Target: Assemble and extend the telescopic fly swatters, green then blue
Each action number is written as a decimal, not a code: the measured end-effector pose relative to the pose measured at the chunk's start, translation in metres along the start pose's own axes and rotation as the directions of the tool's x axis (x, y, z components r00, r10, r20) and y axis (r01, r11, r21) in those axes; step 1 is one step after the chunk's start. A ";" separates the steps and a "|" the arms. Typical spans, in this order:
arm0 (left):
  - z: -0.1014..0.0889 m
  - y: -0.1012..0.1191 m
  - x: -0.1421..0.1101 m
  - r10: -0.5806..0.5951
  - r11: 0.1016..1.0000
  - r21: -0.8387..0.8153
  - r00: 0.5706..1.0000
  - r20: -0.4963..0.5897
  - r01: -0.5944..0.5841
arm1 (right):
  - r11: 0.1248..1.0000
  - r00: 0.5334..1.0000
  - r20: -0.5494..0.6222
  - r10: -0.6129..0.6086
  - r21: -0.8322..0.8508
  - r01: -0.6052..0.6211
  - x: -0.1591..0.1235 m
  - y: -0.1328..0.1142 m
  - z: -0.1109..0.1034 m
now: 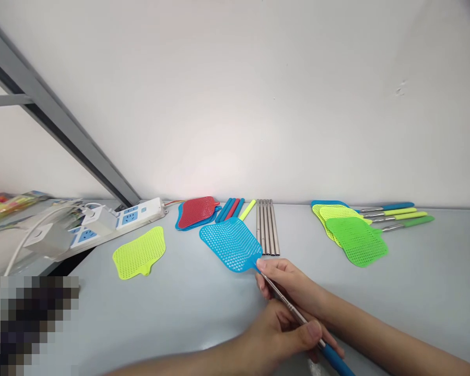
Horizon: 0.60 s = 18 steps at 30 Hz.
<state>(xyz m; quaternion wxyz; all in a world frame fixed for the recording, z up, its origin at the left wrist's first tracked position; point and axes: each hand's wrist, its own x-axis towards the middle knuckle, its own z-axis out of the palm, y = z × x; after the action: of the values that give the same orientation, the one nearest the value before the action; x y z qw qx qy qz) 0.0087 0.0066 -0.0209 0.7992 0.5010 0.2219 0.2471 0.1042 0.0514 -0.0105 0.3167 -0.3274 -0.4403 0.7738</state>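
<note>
Above the table (172, 313), the right hand (292, 282) pinches the neck (253, 262) of a blue fly swatter (233, 244) while the left hand (278, 331) wraps its fingers (308, 334) round the metal shaft (279, 295), seemingly for steadiness.

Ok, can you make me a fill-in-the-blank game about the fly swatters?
1. The held swatter head is ____.
2. The hand nearest that head is the person's ____ one.
3. The stack of loose heads has a ____ one on top.
4. The swatter pile has a ____ one on top.

Missing words: blue; right; red; green.
</note>
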 end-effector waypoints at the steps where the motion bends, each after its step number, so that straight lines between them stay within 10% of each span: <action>1: 0.000 0.001 0.000 -0.005 1.000 0.010 1.000 0.001 0.005 | 1.000 1.000 0.011 0.002 -0.010 -0.002 0.000 0.000 0.000; 18: 0.001 0.006 -0.001 -0.096 0.995 0.028 0.995 0.004 0.096 | 0.987 0.999 0.035 -0.024 -0.157 0.029 0.001 0.006 -0.003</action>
<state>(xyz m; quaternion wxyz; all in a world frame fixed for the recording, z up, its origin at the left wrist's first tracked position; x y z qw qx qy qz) 0.0077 0.0079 -0.0154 0.8038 0.5013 0.2469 0.2040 0.1051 0.0509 -0.0174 0.2926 -0.3326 -0.5097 0.7376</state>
